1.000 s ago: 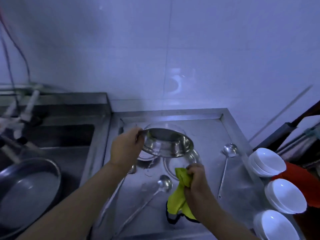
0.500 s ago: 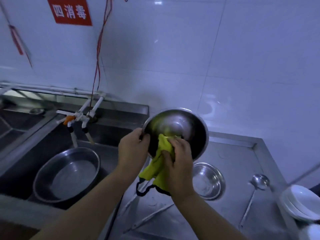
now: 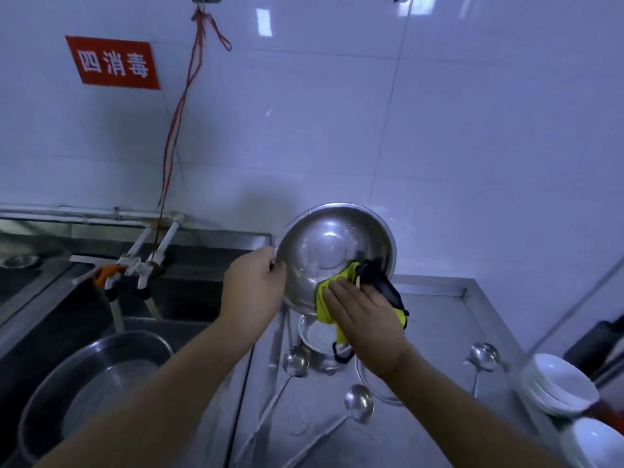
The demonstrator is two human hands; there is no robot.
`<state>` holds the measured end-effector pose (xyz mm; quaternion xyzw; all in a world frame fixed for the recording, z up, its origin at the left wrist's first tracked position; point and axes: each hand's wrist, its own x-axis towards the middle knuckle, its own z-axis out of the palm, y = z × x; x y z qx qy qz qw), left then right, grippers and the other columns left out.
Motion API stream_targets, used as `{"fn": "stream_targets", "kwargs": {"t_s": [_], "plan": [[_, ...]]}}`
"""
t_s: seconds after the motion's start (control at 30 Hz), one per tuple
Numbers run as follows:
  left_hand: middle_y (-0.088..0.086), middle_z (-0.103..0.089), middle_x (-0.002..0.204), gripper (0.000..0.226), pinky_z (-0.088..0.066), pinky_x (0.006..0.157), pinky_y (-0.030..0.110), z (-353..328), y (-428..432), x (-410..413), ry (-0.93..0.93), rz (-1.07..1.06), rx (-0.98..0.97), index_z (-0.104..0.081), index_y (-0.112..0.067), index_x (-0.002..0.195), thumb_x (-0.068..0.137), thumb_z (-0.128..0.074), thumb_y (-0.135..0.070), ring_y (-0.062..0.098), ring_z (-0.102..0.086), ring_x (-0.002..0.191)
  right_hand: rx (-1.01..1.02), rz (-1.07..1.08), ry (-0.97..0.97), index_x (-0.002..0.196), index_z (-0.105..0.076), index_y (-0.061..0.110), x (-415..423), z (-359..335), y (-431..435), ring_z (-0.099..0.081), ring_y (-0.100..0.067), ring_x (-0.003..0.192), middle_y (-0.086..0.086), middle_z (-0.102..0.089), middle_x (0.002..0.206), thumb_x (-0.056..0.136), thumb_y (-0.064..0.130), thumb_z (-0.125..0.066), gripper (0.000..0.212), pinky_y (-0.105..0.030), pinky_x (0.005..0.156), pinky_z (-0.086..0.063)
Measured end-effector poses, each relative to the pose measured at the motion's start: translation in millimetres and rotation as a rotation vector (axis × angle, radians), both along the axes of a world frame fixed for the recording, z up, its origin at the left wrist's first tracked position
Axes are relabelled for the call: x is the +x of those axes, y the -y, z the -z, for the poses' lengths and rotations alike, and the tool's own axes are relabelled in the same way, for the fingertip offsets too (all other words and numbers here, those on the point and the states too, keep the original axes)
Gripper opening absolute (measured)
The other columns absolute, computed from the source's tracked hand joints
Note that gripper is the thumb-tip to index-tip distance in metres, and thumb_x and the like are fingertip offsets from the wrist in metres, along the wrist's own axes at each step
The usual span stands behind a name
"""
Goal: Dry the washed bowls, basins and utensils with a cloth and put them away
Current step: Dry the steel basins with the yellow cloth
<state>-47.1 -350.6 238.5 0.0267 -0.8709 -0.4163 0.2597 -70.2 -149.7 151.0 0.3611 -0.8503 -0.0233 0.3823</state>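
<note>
Head view: steel bowl (image 3: 326, 248) raised, mouth tilted toward camera, over counter (image 3: 445, 339) beside sink (image 3: 192, 298). Left rim pinched by left hand (image 3: 253, 292); yellow cloth (image 3: 326, 300) pressed into its lower-right hollow under right hand (image 3: 366, 320), fingers flat. Ladles (image 3: 359, 401) on steel; basin (image 3: 101, 376) in sink; white bowls (image 3: 560, 383) far right; tiled wall.

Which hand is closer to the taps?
Left. The left hand, gripping the steel bowl, is just right of the taps; the right hand, pressing the cloth, is farther right.
</note>
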Motion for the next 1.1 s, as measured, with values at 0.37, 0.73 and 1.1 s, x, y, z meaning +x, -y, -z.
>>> {"fn": "stream_targets", "kwargs": {"t_s": [0.37,0.73,1.1], "plan": [[0.012,-0.042,0.049,0.026,-0.033,0.050,0.039,-48.3,7.9,-24.3,-0.147,0.205,-0.156,-0.038,-0.007,0.054,0.072,-0.046,-0.024,0.035,-0.047,0.056,-0.179,0.097,-0.148,0.129,-0.046,0.004,-6.8,-29.1,36.7,-0.057,-0.024,0.120,-0.012,-0.060,0.129,0.091,0.003,-0.041,0.039,-0.038,0.088,-0.048],[0.001,-0.062,0.064,0.021,-0.043,0.054,0.020,-40.2,-34.9,-11.4,-0.166,0.276,0.470,-0.063,-0.026,0.076,0.075,-0.065,-0.005,0.010,-0.053,0.057,-0.367,0.146,-0.314,0.101,-0.071,0.002,-3.0,-69.9,42.7,-0.063,-0.020,0.092,-0.009,-0.071,0.102,0.089,0.006,-0.047,0.027,-0.032,0.076,-0.046],[-0.003,-0.065,0.066,0.022,-0.042,0.061,0.019,-70.9,-17.8,-19.2,-0.228,0.300,0.354,-0.066,-0.023,0.072,0.070,-0.058,-0.003,0.003,-0.051,0.062,-0.127,0.079,-0.351,0.109,-0.067,0.004,-10.4,-89.1,-7.5,-0.065,-0.024,0.102,-0.009,-0.069,0.110,0.088,0.003,-0.059,0.023,-0.036,0.086,-0.045]]}}
